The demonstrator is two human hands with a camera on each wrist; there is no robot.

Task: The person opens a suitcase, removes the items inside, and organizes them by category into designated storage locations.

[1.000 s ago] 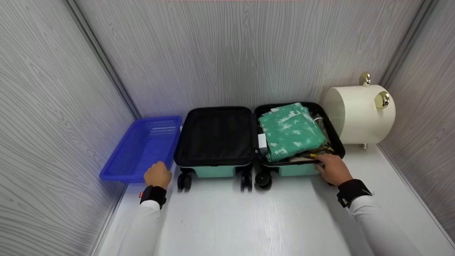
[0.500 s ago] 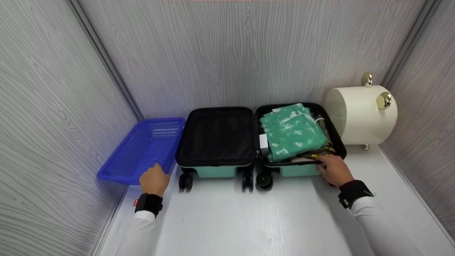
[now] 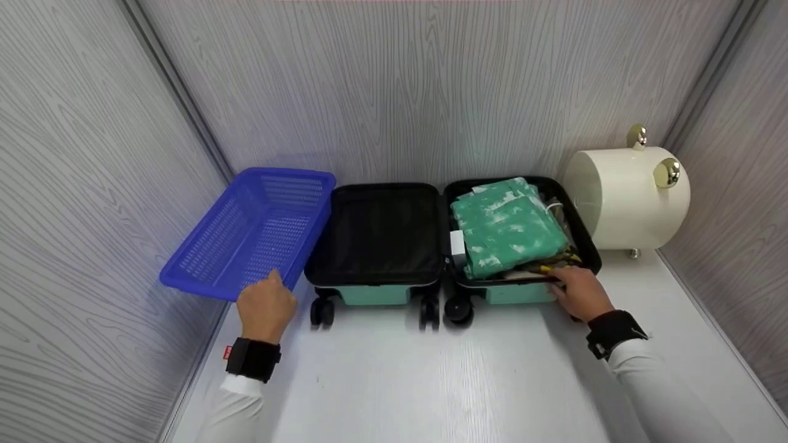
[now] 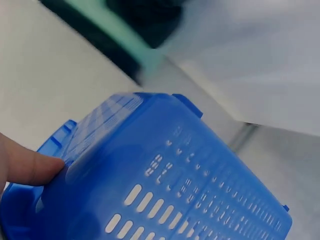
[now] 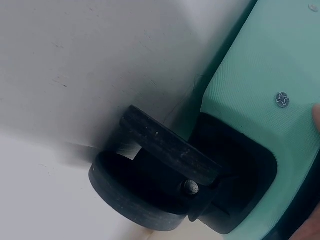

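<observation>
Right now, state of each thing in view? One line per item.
blue basket: empty, tilted, near edge lifted off the table.
left hand: grips the basket's near rim.
suitcase: open flat; left half empty, right half packed.
green cloth: folded, on top in the right half.
right hand: rests on the suitcase's near rim.

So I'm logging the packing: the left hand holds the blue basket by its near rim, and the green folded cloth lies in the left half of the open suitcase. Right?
Not quite. The head view shows the green folded cloth in the right half of the open suitcase; the left half is bare black lining. The left hand does hold the blue basket by its near rim.
</observation>
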